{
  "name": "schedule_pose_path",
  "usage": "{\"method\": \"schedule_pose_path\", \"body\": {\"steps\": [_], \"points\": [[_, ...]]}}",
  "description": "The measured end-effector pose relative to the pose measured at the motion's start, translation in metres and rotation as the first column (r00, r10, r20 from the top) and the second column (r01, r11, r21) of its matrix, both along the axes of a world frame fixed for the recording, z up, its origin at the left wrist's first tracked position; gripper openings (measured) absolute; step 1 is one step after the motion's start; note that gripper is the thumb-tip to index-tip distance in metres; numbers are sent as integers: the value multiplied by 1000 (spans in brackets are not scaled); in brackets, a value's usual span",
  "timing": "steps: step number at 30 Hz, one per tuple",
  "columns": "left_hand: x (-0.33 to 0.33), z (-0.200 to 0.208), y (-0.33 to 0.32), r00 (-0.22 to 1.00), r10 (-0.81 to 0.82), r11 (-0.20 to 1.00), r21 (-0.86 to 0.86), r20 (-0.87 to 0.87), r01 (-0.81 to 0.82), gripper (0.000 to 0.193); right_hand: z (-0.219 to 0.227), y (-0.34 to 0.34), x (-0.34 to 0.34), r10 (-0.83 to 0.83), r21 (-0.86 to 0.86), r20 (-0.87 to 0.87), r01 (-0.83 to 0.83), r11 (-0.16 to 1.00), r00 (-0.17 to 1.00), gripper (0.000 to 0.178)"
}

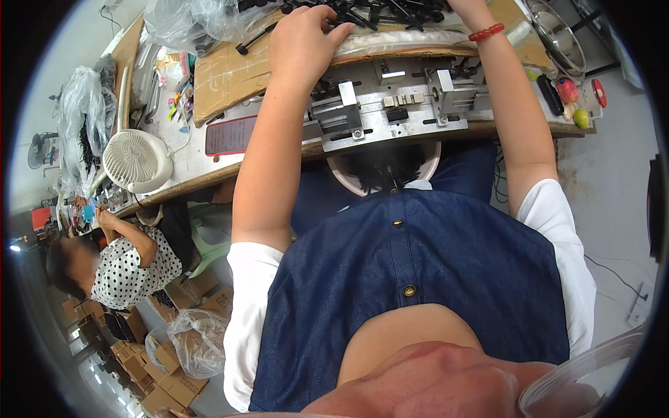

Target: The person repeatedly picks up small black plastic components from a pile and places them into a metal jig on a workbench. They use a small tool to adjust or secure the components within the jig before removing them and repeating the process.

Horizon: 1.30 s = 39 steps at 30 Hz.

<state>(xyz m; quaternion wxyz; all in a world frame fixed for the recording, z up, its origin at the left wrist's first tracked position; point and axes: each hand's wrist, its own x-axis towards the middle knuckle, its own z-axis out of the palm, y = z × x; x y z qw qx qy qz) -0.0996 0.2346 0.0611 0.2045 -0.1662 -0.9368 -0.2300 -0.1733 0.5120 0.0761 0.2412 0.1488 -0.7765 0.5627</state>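
Note:
My left hand (304,40) is at the near left edge of a pile of black rod-like parts (390,12), thumb and forefinger apart with nothing seen between them. One black rod with a knobbed end (252,40) sticks out left from behind this hand; whether they touch, I cannot tell. My right hand (468,5) reaches to the right side of the pile, where the upper edge cuts off its fingers. A red bead bracelet (486,32) circles that wrist. Between my forearms sits a metal jig (397,129) with upright blocks and a small black piece in its middle.
Left on the bench are cardboard (226,83), a clear plastic bag (202,24), a red-edged phone (230,135) and a white fan (137,160). A basket (433,164) of black parts is below the jig. Metal bowl (557,35) at right. A person in dotted clothing (132,272) works at far left.

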Motion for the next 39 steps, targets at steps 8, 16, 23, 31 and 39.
{"method": "schedule_pose_path", "body": {"steps": [8,16,23,31,39], "points": [[80,-11,2,978,-186,856,473,-91,207,23,-11,6,62,108,-51,15,-107,993,994,34],[143,-88,39,936,-350,864,371,-46,341,23,-28,-3,115,127,-78,-262,-153,985,957,25],[138,-107,47,951,-306,903,304,-43,304,23,-20,-7,154,118,-9,-214,-123,992,970,24],[144,-97,51,963,-271,934,241,-8,264,36,-42,-18,195,208,73,-48,-204,976,977,27],[80,-42,-29,894,-63,996,28,-444,85,34,-63,-30,228,180,545,-103,-96,833,978,23]]}}
